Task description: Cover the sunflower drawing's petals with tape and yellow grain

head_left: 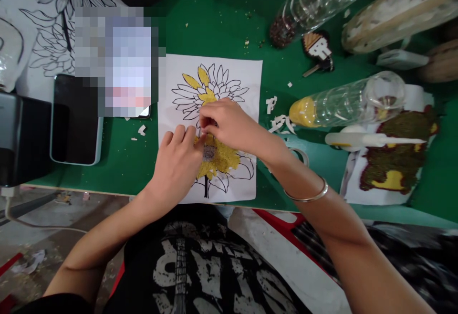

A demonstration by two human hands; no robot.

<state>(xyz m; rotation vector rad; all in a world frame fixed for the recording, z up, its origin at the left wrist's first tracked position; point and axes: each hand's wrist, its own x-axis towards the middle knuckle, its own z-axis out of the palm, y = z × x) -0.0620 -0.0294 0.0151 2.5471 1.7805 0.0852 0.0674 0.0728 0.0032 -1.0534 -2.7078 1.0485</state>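
Left hand (180, 165), knuckles up, fingers bent, beside right hand (223, 122), fingertips pinched downward, both over flower drawing (243, 78) at frame centre; whether either grips anything, cannot tell

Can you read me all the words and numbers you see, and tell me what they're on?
No whole word or number can be read for sure.
Black shirt: big pale letters, too folded and worn to make out.
Screen: too blurred to read.
Flower drawing: no writing to be seen.
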